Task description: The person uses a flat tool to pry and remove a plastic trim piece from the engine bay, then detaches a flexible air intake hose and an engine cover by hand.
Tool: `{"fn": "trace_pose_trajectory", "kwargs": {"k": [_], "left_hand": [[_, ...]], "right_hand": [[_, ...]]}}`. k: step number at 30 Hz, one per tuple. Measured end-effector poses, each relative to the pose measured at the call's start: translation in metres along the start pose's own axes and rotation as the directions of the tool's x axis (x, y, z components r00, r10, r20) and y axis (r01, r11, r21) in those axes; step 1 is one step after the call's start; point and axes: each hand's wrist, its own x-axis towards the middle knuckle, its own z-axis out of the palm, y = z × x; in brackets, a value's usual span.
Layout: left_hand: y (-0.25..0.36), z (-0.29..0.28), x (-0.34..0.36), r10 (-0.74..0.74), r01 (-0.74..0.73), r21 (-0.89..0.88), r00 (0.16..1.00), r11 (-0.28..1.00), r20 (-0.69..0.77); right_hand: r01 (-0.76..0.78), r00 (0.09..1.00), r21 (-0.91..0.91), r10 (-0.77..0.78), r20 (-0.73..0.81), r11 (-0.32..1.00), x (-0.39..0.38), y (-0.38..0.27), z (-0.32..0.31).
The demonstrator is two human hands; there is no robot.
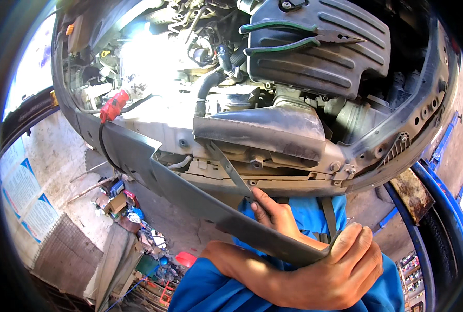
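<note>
My forearms cross at the front of an open engine bay. My left hand is closed round the near end of a long black plastic trim panel, which slants back to the left along the car's front edge. Behind the panel, my right hand pinches a flat, narrow metal strip. Its far end reaches the edge of the black air intake duct; whether it goes under that edge I cannot tell. The panel hides part of my right wrist.
Long-nose pliers with green and black handles lie on the ribbed black air filter box. A red work lamp glares over the engine's left side, its cable hanging down. Blue lift parts stand right; assorted clutter lies on the floor left.
</note>
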Motion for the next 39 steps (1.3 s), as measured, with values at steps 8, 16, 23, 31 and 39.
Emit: {"fn": "trace_pose_trajectory", "kwargs": {"k": [8, 16, 23, 31, 39], "left_hand": [[0.038, -0.002, 0.004, -0.453, 0.417, -0.366, 0.891, 0.832, -0.016], [0.044, -0.008, 0.009, -0.452, 0.441, -0.313, 0.891, 0.841, 0.041], [0.035, 0.028, 0.006, -0.309, 0.277, -0.138, 0.877, 0.951, -0.367], [0.023, 0.001, 0.012, -0.365, 0.354, -0.264, 0.931, 0.897, 0.007], [0.02, -0.005, 0.012, -0.35, 0.392, -0.272, 0.917, 0.879, 0.191]], "right_hand": [[-0.258, 0.964, 0.493, 0.186, 0.192, 0.831, 0.01, 0.008, -0.012], [-0.473, 0.868, 0.608, 0.22, 0.446, 0.637, 0.017, 0.011, -0.033], [-0.005, 0.995, 0.232, -0.017, 0.094, 0.973, 0.018, 0.01, -0.03], [0.16, 0.986, 0.01, -0.16, 0.054, 0.987, 0.023, 0.015, -0.04], [-0.038, 0.967, 0.204, -0.015, 0.254, 0.978, 0.034, 0.012, -0.06]]}}
